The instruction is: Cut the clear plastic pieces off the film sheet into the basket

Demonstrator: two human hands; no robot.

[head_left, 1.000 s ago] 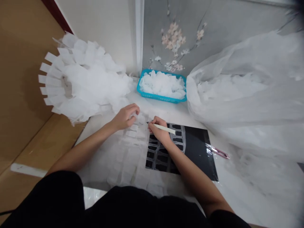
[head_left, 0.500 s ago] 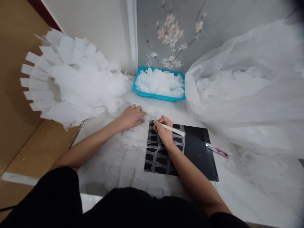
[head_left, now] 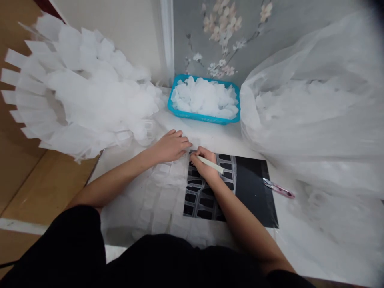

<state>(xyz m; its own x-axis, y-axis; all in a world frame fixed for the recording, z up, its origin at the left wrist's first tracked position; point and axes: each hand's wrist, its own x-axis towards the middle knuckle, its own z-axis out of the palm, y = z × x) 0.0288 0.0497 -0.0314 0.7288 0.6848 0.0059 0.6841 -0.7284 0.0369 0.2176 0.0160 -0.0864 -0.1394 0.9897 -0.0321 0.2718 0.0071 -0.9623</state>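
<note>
Our right hand (head_left: 204, 165) is closed round a cream stick (head_left: 211, 164) in a pen grip; its working end is hidden under the fingertips, so we cannot tell what it touches, but the hold looks suited to fine, controlled pressure at the top edge of a black mat (head_left: 255, 188). Our left hand (head_left: 171, 147) lies open, palm down with the fingers spread, on a translucent white sheet (head_left: 162, 200); it seems set there to pin the sheet against creeping while the right hand works just beside it.

The mat, crossed by pale ladder-like strips around dark openings, lies on the white desk (head_left: 210, 134); the sheet, patched with small squares, spreads to its left and along its near edge. Pink-handled snips (head_left: 279, 190) lie across the mat's right edge, apparently parked within easy reach; a blue plastic basket (head_left: 177, 112) of white scraps (head_left: 204, 98) sits ahead against the wall, where the scraps stay handy but out of the way. A fringed white paper mass (head_left: 75, 88) heaps up on the left, and a sheer, bulging bag (head_left: 315, 120) fills the right.
</note>
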